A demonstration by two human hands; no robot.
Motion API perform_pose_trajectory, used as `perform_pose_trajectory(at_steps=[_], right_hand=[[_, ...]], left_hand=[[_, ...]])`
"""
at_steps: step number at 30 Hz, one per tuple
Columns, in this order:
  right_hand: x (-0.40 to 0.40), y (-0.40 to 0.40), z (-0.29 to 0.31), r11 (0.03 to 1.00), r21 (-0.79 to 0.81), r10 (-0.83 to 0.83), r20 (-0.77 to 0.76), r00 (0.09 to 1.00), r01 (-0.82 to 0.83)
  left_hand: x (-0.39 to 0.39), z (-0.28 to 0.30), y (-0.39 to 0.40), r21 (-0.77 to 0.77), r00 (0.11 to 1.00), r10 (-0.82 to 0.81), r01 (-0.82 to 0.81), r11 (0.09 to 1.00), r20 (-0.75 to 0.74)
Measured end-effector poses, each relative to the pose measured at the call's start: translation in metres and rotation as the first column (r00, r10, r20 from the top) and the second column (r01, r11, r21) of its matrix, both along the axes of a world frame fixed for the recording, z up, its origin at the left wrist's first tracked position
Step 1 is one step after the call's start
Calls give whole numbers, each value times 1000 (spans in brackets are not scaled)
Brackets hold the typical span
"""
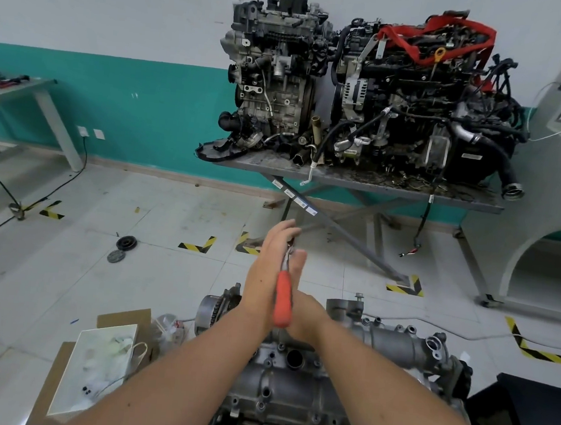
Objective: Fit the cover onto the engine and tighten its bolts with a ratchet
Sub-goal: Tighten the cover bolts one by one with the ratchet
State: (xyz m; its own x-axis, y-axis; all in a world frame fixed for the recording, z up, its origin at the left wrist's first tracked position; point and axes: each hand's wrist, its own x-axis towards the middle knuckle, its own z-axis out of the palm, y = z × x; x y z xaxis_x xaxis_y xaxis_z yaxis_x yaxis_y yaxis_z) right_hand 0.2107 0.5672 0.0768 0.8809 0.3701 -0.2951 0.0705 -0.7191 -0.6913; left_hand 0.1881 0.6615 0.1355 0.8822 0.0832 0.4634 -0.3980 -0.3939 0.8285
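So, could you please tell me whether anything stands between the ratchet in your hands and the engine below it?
Nothing visible does. The ratchet is pressed between the flat left hand and right hand, raised over the engine. Only open air and your own forearms lie between the tool and the engine's top face.

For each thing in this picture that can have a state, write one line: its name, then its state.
Ratchet: pressed between both palms, held upright, head up.
Left hand: fingers straight, flat against the ratchet.
Right hand: fingers straight, flat against the ratchet.
Engine: below the arms, ratchet off it.
Cardboard box: flaps open.
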Motion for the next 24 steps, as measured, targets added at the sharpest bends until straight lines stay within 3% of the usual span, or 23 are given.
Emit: perform_pose_trajectory(at_steps=[1,2,6,9,10,14,19,21,24], right_hand=[[3,2,0,990,-138,27,37,999,-22],[7,3,1,984,-178,27,67,997,-14],[9,7,5,979,-203,13,12,1000,-10],[14,11,12,973,-229,-53,-49,997,40],[17,12,15,968,-245,-72,-61,996,55],[24,17,24,960,-277,-85,-114,990,51],[25,17,27,964,-258,-97,-129,987,61],[26,17,26,969,-239,-90,-135,987,56],[26,19,23,971,-236,-71,-109,991,44]], left_hand=[[-2,1,-3,-116,1000,3,-5,993,-13],[-3,3,-6,-223,999,13,-24,975,-48],[-4,13,-10,-528,962,9,-157,835,-272],[7,24,-4,-709,912,-114,-221,669,-393],[10,29,0,-709,895,-139,-233,666,-425],[18,40,19,-534,813,-222,-126,836,-539],[17,50,43,-446,706,-373,89,890,-602],[20,62,46,-332,649,-331,127,935,-685],[28,82,36,-76,596,-142,134,988,-790]])
